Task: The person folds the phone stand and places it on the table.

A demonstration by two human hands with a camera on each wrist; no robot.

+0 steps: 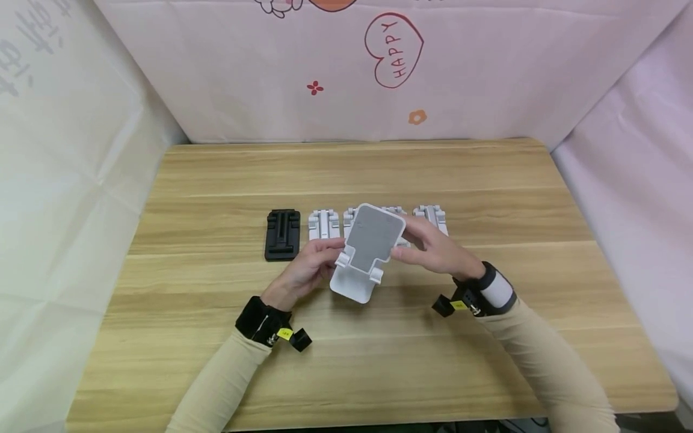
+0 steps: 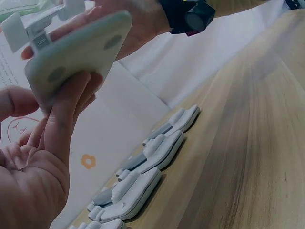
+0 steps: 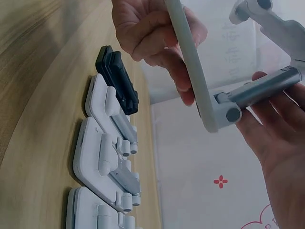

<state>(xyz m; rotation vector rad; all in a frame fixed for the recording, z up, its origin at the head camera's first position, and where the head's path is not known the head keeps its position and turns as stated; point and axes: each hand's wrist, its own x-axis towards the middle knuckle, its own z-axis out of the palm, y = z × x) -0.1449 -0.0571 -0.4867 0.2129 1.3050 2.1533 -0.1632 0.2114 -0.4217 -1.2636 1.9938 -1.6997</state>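
Note:
Both hands hold a white folding phone stand (image 1: 373,237), unfolded and tilted above the table, its grey pad facing up in the head view. My left hand (image 1: 311,264) pinches the flat base plate (image 2: 88,50), which shows round feet in the left wrist view. On the other side, my right hand (image 1: 435,246) grips the stand by its upper part. The right wrist view shows the fingers (image 3: 274,112) against the grey support arm (image 3: 267,88). Part of the right hand is hidden behind the stand in the head view.
Behind the hands, a row of folded stands lies on the wooden table (image 1: 346,379): a black stand (image 1: 283,234) at the left end, then several white ones, with one white stand (image 1: 431,215) at the right end. A printed white cloth (image 1: 260,78) hangs behind the table.

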